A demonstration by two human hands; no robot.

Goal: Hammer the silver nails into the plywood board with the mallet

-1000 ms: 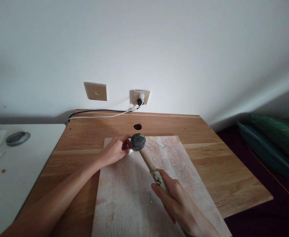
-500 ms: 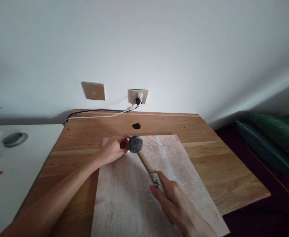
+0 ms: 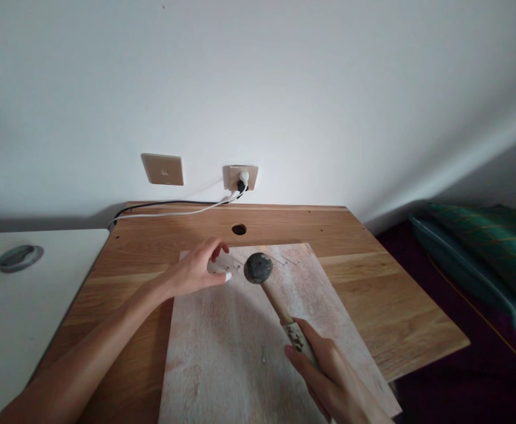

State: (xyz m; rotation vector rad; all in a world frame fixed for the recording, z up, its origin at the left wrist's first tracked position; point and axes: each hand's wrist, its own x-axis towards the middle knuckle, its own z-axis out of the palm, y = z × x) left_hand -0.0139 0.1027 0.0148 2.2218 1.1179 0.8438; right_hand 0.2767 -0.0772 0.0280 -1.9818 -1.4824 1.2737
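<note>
My right hand (image 3: 328,380) is closed round the pale wooden handle of a hammer (image 3: 279,303). Its dark round head (image 3: 258,268) hovers over the far part of a whitewashed wooden board (image 3: 222,347). My left hand (image 3: 196,270) rests at the board's far left corner, just left of the hammer head, with fingers arched and apart and their tips on the wood. A row of small nails (image 3: 284,258) stands along the board's far edge. One loose nail (image 3: 263,354) lies on the board near my right hand.
The board lies on an oak desk (image 3: 394,318) with a cable hole (image 3: 239,229). Wall sockets (image 3: 240,176) and cables (image 3: 165,207) sit behind it. A white table (image 3: 28,306) adjoins on the left. A green cushion (image 3: 482,247) lies at the right.
The hammer head has moved right, away from my left hand. My left fingers, pinched beside the head before, have spread apart. The view has shifted slightly.
</note>
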